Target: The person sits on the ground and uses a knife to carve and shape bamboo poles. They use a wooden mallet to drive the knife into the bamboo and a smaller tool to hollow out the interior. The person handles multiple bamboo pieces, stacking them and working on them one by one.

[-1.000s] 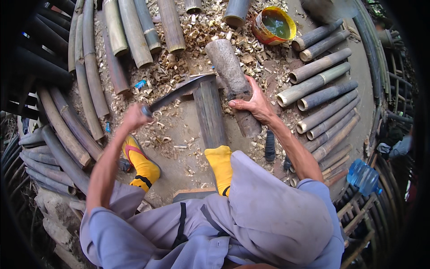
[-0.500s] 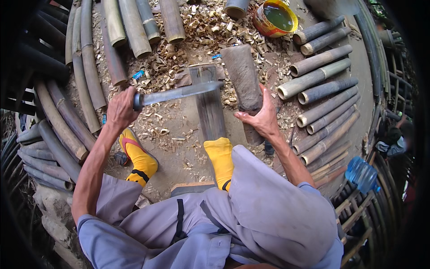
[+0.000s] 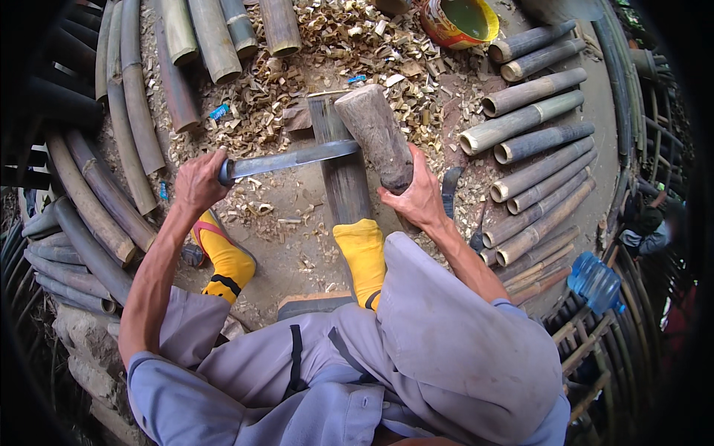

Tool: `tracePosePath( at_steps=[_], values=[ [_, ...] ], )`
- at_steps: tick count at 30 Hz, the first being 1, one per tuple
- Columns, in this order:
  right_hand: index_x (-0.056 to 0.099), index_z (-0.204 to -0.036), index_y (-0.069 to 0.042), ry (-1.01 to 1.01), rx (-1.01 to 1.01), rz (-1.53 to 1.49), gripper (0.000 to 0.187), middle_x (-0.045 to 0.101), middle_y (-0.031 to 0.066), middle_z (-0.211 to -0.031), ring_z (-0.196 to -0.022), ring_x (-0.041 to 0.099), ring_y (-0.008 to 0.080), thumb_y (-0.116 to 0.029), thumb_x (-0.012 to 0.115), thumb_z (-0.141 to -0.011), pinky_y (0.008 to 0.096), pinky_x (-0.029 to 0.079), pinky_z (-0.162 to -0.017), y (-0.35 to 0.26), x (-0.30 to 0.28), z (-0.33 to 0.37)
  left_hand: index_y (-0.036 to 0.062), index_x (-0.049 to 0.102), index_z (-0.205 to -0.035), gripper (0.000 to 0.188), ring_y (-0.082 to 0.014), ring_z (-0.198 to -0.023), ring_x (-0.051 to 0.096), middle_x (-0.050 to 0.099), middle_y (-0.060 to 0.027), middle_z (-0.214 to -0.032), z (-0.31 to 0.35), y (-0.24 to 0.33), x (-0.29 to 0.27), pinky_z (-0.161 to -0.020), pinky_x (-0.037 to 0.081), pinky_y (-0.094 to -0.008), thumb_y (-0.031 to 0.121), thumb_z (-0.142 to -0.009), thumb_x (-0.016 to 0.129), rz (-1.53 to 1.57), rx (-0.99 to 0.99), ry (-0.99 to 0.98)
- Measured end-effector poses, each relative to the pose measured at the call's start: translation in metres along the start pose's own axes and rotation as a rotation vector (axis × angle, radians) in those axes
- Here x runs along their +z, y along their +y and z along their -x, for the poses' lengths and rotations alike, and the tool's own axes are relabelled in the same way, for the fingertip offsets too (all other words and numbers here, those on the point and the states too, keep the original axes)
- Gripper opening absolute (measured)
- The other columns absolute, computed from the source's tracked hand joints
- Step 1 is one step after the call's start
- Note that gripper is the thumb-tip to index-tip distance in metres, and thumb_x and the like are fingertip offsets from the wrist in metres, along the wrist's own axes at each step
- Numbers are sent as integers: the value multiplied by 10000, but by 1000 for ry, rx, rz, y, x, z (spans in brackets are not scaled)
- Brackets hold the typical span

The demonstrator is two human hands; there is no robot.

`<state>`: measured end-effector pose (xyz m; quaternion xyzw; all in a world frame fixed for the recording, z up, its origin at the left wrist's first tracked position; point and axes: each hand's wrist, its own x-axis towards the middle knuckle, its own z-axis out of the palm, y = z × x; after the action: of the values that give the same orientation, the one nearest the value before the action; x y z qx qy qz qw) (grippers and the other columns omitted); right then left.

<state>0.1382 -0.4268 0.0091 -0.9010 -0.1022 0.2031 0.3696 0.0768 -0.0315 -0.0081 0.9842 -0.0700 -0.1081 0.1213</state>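
My left hand [image 3: 199, 182] grips the handle of a machete [image 3: 290, 159], its blade pointing right across a dark split bamboo length [image 3: 348, 192]. A stout wooden mallet [image 3: 372, 134] is in my right hand [image 3: 418, 195], fingers wrapped round its lower part. The mallet's head leans left over the bamboo, close to the blade's tip; whether they touch I cannot tell. One yellow-socked foot [image 3: 361, 253] stands against the near end of that bamboo. The other yellow-socked foot [image 3: 227, 256], in a flip-flop, is farther left.
Cut bamboo lengths [image 3: 524, 134] lie in a row at the right, with longer bamboo poles [image 3: 141, 104] at the left. Wood chips [image 3: 312, 48] cover the far ground. A yellow-rimmed bucket [image 3: 487, 33] of greenish liquid and a blue water bottle [image 3: 595, 282] stand at the right.
My right hand has swung the mallet leftward, so its head now tilts over the bamboo beside the blade tip. The machete stays across the bamboo, slightly shifted. The view has shifted a little.
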Motion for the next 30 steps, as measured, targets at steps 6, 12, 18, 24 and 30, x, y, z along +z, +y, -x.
tracePosePath(
  at_steps=[6, 12, 18, 24, 30],
  values=[
    [354, -1337, 8, -14, -82, 72, 853, 598, 257, -1115, -1013, 619, 397, -207, 792, -638, 408, 511, -874, 6, -6, -4, 80, 503, -845, 236, -332, -678, 608, 569, -117, -712, -8, -4, 2, -595, 483, -446, 125, -690, 675, 33, 30, -12],
    [497, -1280, -101, -218, -925, 202, 622, 605, 147, -938, -794, 646, 247, -153, 723, -703, 334, 555, -674, -28, -50, -6, 68, 500, -864, 195, -364, -719, 619, 590, -154, -734, -12, -10, 2, -615, 481, -482, 86, -715, 625, 17, -3, -106],
    [433, -1280, -137, -568, -738, 735, 708, 609, 150, -893, -712, 630, 296, -184, 755, -650, 379, 533, -571, -31, -66, -71, 76, 509, -866, 196, -359, -719, 617, 594, -143, -737, -19, -12, 2, -616, 484, -480, 71, -709, 626, -71, 41, -40],
    [541, -1178, -156, -311, -1438, 212, 431, 551, 34, -782, -646, 585, 148, -120, 653, -763, 287, 504, -531, -69, -34, -4, 79, 513, -865, 167, -345, -716, 621, 593, -133, -726, -21, -12, 0, -626, 485, -472, 78, -730, 613, -69, 50, -21],
    [409, -1189, -18, -649, -676, 826, 506, 610, 139, -800, -649, 645, 250, -161, 660, -772, 385, 523, -491, -48, -55, -75, 81, 508, -848, 172, -339, -705, 622, 596, -126, -720, -20, -16, 7, -628, 476, -476, 72, -719, 620, -87, 33, -41]
  ],
)
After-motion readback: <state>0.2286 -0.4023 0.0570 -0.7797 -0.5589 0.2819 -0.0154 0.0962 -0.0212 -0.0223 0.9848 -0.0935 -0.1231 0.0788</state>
